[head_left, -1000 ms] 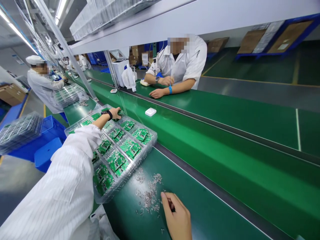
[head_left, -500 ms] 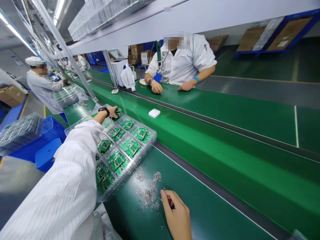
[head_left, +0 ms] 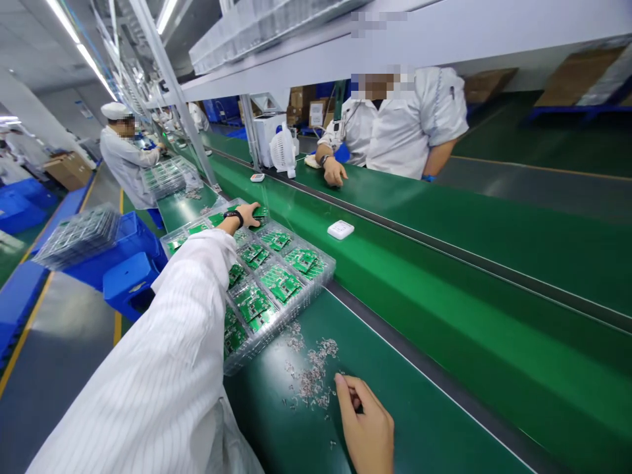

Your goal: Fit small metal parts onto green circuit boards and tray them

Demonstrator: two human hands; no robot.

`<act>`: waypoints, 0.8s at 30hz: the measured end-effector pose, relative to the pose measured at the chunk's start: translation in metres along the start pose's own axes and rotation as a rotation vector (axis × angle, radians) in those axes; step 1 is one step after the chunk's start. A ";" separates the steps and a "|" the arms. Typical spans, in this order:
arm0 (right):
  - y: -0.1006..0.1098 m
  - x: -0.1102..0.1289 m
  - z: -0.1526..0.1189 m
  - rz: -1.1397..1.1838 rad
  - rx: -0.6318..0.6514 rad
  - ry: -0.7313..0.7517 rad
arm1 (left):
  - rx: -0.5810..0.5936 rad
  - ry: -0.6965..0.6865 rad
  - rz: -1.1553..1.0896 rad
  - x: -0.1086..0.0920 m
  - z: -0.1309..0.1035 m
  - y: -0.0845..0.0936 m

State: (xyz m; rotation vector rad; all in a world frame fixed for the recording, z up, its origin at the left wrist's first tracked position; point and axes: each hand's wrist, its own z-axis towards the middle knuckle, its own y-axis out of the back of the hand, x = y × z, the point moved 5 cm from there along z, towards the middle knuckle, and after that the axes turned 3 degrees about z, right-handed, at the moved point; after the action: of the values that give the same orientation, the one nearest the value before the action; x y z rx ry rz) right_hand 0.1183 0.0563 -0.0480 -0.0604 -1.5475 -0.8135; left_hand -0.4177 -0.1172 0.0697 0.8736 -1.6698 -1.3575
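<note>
My left hand (head_left: 247, 214), with a dark band on its wrist, reaches to the far corner of a clear plastic tray (head_left: 330, 268). Its thumb and fingers close around a green circuit board (head_left: 261, 212) in that corner compartment. More circuit boards (head_left: 282, 283) lie in the other compartments, partly behind my white sleeve. On the green worktop, my right hand (head_left: 366, 421) is curled, thumb and forefinger pinched together. Anything inside that pinch is too small to make out. Just left of those fingertips spreads a loose pile of tiny metal parts (head_left: 313, 375), perhaps screws.
A green conveyor belt (head_left: 444, 309) runs beyond the worktop, with a small white box (head_left: 340, 229) on it. Across it sits a person (head_left: 395, 131) in white, near a white fan (head_left: 284, 150). Stacked trays (head_left: 79, 237) and a blue stool (head_left: 131, 280) stand at left.
The view has swung left, so the scene sits further right. My left hand stays at the tray's far corner, my right by the pile. The person opposite has drawn one hand off the table.
</note>
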 end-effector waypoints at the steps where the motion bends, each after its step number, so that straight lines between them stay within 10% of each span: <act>1: 0.000 0.000 0.001 -0.004 0.002 -0.002 | -0.017 -0.016 -0.012 0.000 -0.001 0.003; 24: -0.003 0.000 0.001 -0.004 -0.010 0.011 | 0.146 -0.139 0.024 -0.019 0.010 0.007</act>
State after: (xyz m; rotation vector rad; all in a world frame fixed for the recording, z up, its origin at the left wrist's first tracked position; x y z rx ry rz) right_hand 0.1161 0.0548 -0.0488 -0.0600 -1.5335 -0.8235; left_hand -0.4186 -0.0946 0.0721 0.8556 -1.8999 -1.3180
